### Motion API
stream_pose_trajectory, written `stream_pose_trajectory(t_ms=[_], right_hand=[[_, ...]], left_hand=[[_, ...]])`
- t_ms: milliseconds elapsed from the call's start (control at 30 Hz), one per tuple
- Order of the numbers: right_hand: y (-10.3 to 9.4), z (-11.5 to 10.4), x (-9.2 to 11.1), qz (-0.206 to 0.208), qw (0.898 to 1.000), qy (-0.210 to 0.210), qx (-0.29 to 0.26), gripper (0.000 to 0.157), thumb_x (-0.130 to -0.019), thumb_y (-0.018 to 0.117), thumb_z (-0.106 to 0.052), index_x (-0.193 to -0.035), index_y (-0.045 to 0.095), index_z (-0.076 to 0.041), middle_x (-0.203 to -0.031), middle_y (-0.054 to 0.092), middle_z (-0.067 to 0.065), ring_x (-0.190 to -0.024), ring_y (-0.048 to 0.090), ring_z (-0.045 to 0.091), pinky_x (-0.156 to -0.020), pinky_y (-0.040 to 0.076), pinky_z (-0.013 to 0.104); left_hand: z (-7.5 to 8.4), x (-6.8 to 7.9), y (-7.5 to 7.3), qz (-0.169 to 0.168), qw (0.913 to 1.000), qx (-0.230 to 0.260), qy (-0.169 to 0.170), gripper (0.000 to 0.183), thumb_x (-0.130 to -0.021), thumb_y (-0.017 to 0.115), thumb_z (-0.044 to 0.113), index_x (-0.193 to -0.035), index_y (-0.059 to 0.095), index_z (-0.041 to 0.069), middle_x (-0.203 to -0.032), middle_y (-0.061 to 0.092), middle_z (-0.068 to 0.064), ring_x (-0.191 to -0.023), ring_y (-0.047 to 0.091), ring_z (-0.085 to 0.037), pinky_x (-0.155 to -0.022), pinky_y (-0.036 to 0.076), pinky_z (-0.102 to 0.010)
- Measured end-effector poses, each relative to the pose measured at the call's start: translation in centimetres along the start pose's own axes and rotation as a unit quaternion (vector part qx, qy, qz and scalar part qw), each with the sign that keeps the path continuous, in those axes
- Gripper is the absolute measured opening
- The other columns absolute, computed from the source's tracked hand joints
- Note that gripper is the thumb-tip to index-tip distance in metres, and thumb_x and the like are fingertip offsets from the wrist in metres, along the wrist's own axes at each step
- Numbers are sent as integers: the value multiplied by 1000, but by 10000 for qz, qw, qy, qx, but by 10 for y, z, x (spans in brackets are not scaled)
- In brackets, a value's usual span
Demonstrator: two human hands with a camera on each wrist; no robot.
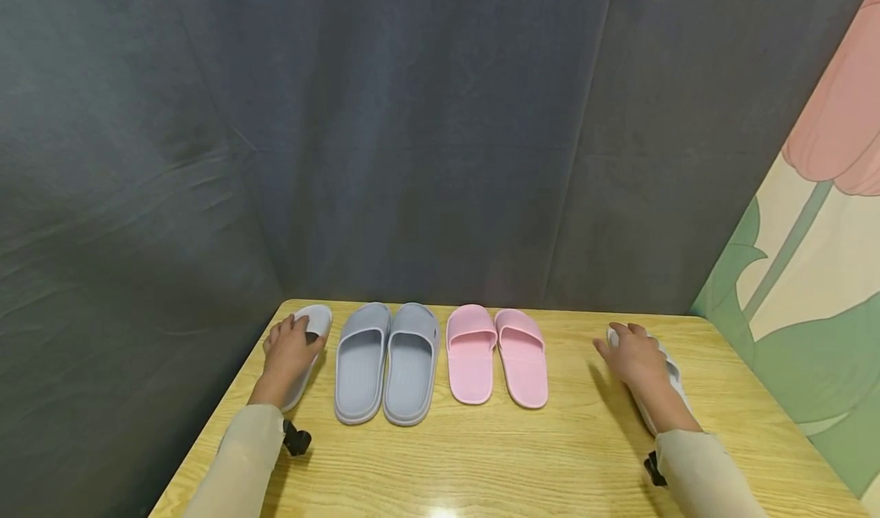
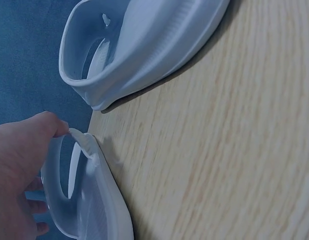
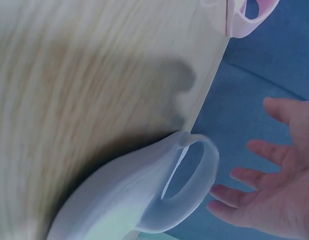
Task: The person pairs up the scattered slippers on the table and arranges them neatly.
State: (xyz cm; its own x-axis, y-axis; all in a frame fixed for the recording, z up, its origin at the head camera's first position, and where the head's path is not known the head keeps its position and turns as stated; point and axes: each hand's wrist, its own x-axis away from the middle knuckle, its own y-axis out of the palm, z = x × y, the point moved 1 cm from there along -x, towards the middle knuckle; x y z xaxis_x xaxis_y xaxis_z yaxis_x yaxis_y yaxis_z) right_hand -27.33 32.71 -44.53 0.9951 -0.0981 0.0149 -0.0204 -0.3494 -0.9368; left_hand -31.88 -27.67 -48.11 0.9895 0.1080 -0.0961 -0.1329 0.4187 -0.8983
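Observation:
At the table's left edge a white slipper (image 1: 318, 318) lies toe toward the back, partly covered by my left hand (image 1: 287, 350). In the left wrist view the left thumb (image 2: 55, 125) is bent onto the edge of that slipper's strap (image 2: 64, 210), with the other fingers on its far side. On the right, another white slipper (image 1: 670, 369) lies at a slant under my right hand (image 1: 634, 356). The right fingers (image 3: 267, 150) are spread and relaxed beside its strap (image 3: 197, 200), holding nothing.
A pair of larger grey slippers (image 1: 411, 373) stands just right of the left white one. Smaller pink slippers (image 1: 470, 377) lie to their right. All rest on a wooden table (image 1: 481, 464). Behind it hangs a dark curtain (image 1: 440, 159), and a flower-patterned wall (image 1: 818, 296) rises at the right.

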Motion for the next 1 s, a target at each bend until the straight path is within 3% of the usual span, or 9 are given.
stream_pose_trajectory(t_ms=[133,433,700,1000], right_hand=[[-3,8,1,-121,9998,138,-88,76,-103,44,-54,-150,36,6,-150,22,43,-126,29,72,-94,32,77],[-1,25,-2,-44,9997,216,-104,69,-104,47,-45,-149,36,7,-146,26,44,-124,31,70,-92,33,76],[-3,34,-3,-248,9988,417,-85,74,-103,48,-46,-149,33,9,-147,23,44,-125,30,70,-93,33,76],[0,43,-4,-172,9989,418,-145,73,-101,53,-43,-148,34,10,-146,24,45,-124,30,69,-93,31,76]], left_hand=[[-2,-1,2,-25,10000,-35,-13,73,-98,63,36,-152,36,-5,-157,22,-36,-142,20,-57,-111,16,-71],[-2,-3,3,-54,10000,-39,-66,74,-97,65,34,-153,34,-3,-157,21,-35,-142,19,-57,-111,16,-72],[-1,-4,6,-95,9999,12,-113,75,-96,65,33,-153,32,-2,-158,21,-34,-142,18,-56,-111,16,-71],[-3,-6,9,-134,9998,45,-152,77,-95,66,33,-154,30,-1,-158,20,-34,-142,18,-57,-111,15,-71]])
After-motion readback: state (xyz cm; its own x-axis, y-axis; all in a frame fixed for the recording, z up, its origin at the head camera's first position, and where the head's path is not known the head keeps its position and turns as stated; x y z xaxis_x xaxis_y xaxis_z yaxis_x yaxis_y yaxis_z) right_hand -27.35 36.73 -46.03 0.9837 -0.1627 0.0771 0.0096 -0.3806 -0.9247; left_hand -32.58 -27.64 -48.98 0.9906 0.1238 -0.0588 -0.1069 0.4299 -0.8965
